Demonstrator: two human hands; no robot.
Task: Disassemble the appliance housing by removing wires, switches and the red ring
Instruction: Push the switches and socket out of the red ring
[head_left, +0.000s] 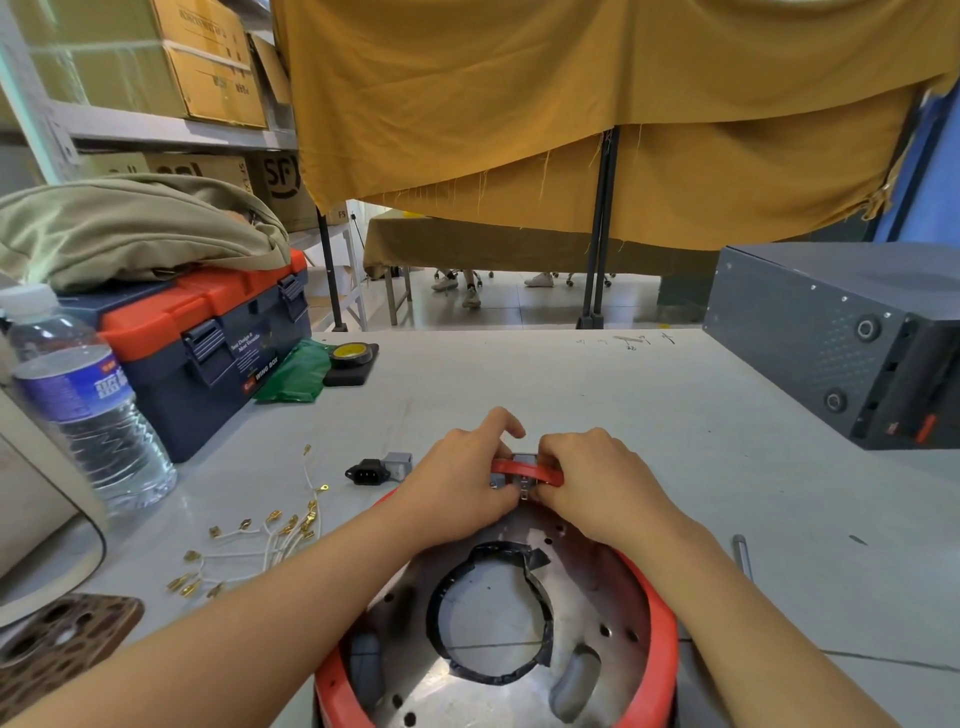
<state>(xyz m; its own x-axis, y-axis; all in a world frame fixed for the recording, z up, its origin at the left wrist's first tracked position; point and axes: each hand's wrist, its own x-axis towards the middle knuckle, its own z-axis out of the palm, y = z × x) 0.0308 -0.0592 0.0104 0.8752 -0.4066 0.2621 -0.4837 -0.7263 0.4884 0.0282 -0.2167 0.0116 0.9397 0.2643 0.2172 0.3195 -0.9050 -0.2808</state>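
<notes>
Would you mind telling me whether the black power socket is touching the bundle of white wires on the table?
Apart. The head view shows bare table between the black power socket and the white wires.

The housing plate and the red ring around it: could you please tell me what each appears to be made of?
The housing plate looks like bare metal: dull silver, soft glare, drilled holes. The red ring looks like moulded plastic or rubber: even matte red with no sheen; which of the two cannot be told. Both hands, left hand and right hand, grip a part at its far edge.
</notes>
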